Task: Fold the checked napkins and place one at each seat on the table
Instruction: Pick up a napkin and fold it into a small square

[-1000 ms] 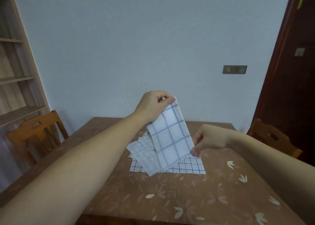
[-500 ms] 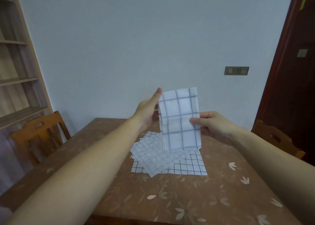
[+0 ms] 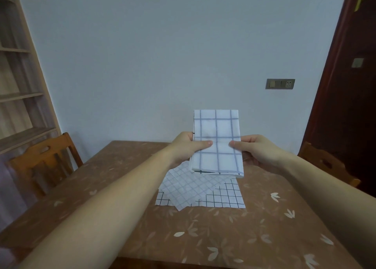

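Wooden chair (image 3: 43,162) stands at the left side; a second wooden chair (image 3: 327,163) at the right. Open shelving unit (image 3: 19,81) against the left wall. Switch-and-socket plate (image 3: 280,84) mounted on the pale rear wall (image 3: 162,44). Dark wooden door (image 3: 354,85) at right.

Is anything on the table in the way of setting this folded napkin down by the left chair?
Nothing visible blocks it. The folded blue-checked napkin is held above the brown leaf-patterned table, and the loose pile of checked napkins lies mid-table, off the path to the wooden chair.
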Available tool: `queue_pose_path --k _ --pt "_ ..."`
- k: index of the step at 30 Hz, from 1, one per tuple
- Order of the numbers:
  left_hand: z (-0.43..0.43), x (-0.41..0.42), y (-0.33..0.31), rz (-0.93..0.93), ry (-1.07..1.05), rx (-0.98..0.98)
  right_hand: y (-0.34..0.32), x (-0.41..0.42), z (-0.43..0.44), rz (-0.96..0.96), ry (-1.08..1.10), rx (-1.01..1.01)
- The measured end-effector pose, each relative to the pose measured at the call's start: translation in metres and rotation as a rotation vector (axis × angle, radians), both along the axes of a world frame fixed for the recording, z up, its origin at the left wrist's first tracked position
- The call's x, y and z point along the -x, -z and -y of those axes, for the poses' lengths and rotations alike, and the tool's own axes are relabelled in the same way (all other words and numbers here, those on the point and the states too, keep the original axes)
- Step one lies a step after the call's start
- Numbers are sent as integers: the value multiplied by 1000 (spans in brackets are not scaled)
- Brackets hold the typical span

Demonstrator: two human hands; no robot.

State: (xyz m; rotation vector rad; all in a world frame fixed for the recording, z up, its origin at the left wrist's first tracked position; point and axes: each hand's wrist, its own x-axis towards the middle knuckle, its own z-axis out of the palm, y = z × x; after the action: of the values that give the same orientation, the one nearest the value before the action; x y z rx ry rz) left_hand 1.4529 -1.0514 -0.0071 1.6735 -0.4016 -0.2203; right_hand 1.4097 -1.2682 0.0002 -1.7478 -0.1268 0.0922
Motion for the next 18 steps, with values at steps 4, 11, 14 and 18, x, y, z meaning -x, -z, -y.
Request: queue_pose_path --k 4,11,14,18 --pt "1 4 -1 -40 46 82 -1 3 4 -18 -17 -48" --pt "2 9 -4 -79 102 214 -6 3 4 -23 -82 -201" --pt "1 12 -6 -86 83 195 -7 2 4 -26 -78 -201" --pt "-2 16 -9 -84 92 148 -6 2 4 -44 -98 -209"
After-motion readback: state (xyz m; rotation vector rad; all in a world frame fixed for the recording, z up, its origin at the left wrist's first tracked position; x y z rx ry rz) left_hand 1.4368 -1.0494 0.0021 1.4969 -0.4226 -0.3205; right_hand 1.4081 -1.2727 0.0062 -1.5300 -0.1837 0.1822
